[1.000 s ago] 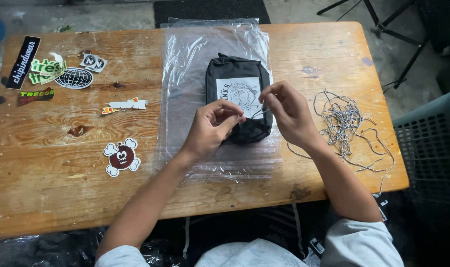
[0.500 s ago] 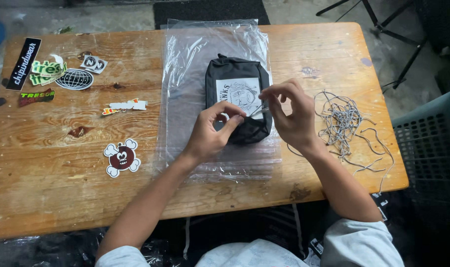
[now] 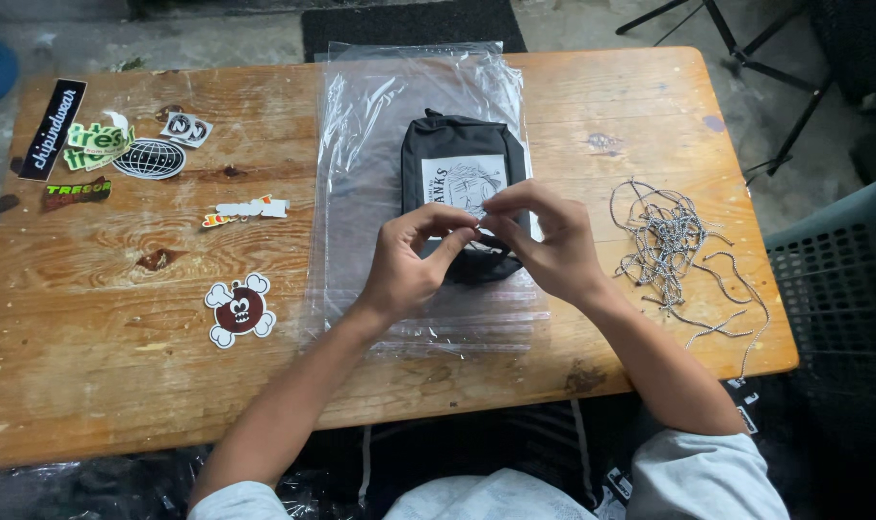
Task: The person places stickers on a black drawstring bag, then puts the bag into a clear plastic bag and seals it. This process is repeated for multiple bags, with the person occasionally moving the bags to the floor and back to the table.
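From the head camera you look straight down on a worn wooden table (image 3: 120, 385). Your left hand (image 3: 409, 265) and your right hand (image 3: 544, 246) are brought together above the lower part of a black pouch (image 3: 462, 164), and their fingertips meet at one small spot; what they pinch there is too small to tell, so I cannot say if the fingers are closed on something. The pouch has a white printed label (image 3: 457, 178) on its front and it lies on a clear plastic bag (image 3: 380, 106), which is spread flat in the middle of the table. To your right, near the right hand but not touching it, lies a loose heap of thin grey-white cords (image 3: 664, 241). On the left part of the table are several stickers, one of them a dark round face with crossed bones (image 3: 238, 309). A grey plastic crate (image 3: 833, 279) stands just beside the right edge of the table
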